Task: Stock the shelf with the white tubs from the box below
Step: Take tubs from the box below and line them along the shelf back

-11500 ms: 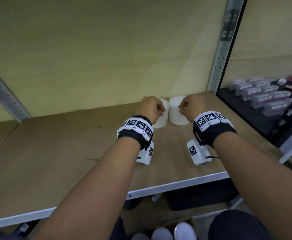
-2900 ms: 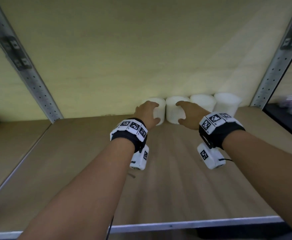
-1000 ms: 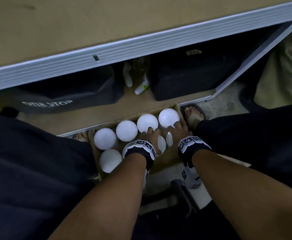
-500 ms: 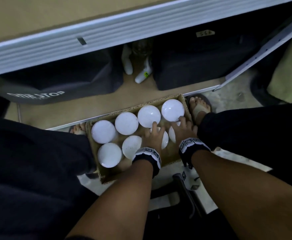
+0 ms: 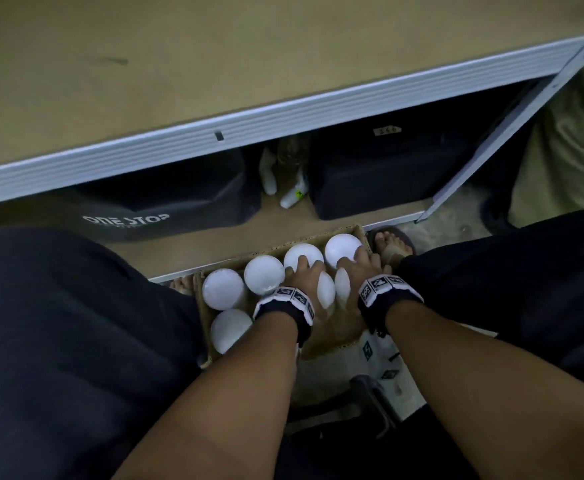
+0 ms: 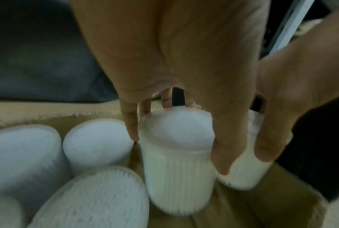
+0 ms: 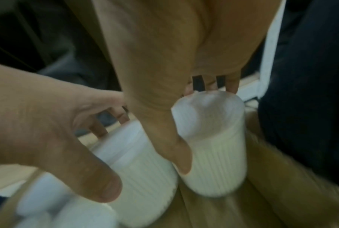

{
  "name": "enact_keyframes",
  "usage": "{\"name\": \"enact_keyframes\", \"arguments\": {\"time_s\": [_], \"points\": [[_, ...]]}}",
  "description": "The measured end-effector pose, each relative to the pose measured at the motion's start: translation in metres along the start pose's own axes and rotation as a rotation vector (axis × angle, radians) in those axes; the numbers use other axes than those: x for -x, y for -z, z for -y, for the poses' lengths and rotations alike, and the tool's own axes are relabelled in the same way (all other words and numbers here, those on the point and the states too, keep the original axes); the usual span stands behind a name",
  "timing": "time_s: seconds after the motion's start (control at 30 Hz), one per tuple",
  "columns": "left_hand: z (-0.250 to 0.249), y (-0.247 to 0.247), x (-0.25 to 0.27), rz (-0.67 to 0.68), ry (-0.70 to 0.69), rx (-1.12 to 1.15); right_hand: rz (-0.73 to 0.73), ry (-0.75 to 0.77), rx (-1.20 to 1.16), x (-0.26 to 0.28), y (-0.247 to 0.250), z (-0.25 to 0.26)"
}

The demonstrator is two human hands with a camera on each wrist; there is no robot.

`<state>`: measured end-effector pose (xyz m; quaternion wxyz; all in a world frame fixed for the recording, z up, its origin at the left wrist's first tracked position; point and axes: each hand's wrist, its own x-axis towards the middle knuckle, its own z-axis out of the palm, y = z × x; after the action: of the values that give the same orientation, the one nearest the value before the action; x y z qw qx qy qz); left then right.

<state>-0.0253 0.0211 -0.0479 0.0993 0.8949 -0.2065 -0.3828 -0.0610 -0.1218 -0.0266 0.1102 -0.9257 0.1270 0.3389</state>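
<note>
Several white ribbed tubs stand in an open cardboard box (image 5: 321, 344) on the floor between my knees. My left hand (image 5: 304, 275) grips one tub (image 5: 326, 289), thumb on one side and fingers on the far side. In the left wrist view this tub (image 6: 178, 177) hangs with its base above the box floor. My right hand (image 5: 354, 268) grips the neighbouring tub (image 5: 341, 289), which the right wrist view shows as a tub (image 7: 217, 166) likewise raised. The two held tubs are side by side, almost touching. The wooden shelf (image 5: 214, 64) lies above, with no tub on the part that shows.
Black bags (image 5: 179, 202) and small white bottles (image 5: 292, 197) sit under the shelf's metal front edge (image 5: 283, 114). A slanted metal upright (image 5: 491, 140) stands at the right. My dark-clothed knees flank the box, and a sandalled foot (image 5: 392, 244) is beside its right corner.
My hands have come down from the row of tubs at the back of the shelf to the box. In the last half second the fingers have closed round two tubs, which have come off the box floor.
</note>
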Motion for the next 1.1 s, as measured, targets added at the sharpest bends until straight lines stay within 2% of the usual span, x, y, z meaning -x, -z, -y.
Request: {"name": "enact_keyframes", "arguments": {"time_s": [0.1,0.3,0.47,0.7,0.93,1.1], "points": [[-0.007,0.029,0.013,-0.003,-0.013,-0.042,-0.011,-0.014,-0.004,0.017,0.020,0.004],[-0.015,0.085,0.051,-0.171,-0.036,-0.002,-0.098,0.061,0.046,0.050,0.072,0.015],[-0.024,0.136,0.090,-0.306,-0.075,0.020,-0.294,0.117,0.068,0.081,0.117,0.033],[-0.028,0.187,0.147,-0.459,-0.133,0.056,-0.451,0.257,-0.052,0.125,0.165,0.046],[-0.024,0.228,0.198,-0.695,-0.205,0.128,-0.572,0.386,-0.184,0.174,0.215,0.059],[-0.027,0.262,0.225,-0.833,-0.209,0.141,-0.679,0.490,-0.333,0.188,0.244,0.069]]}}
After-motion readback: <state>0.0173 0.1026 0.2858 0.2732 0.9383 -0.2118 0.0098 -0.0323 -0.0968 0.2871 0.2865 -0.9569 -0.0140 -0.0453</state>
